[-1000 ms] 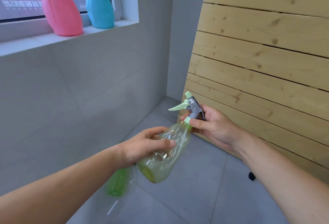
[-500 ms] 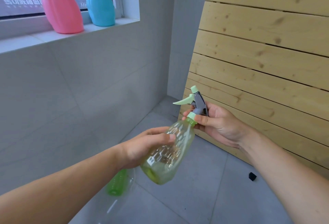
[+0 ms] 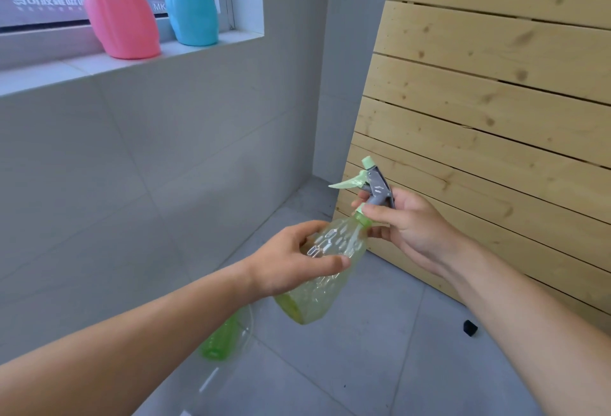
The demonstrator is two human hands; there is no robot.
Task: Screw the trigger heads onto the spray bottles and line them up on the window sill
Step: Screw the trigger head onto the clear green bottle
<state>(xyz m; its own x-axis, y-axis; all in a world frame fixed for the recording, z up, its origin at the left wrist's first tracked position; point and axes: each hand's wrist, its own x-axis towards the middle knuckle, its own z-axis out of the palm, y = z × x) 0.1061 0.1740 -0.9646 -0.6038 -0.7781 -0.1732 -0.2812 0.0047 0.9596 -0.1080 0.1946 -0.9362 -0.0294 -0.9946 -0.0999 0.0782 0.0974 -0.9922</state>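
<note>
A clear green spray bottle is held tilted in mid-air, neck up to the right. My left hand wraps around its body. A grey and mint trigger head sits on the neck, and my right hand grips its green collar with thumb and fingers. On the window sill at the upper left stand a pink bottle and a blue bottle, side by side; their tops are cut off by the frame.
Another clear green bottle lies on the grey tiled floor below my left forearm, partly hidden. A slatted wooden panel leans against the wall on the right. A small black piece lies on the floor near it.
Both hands have lifted the green bottle slightly and shifted it right. The right fingers have turned on the collar of the trigger head.
</note>
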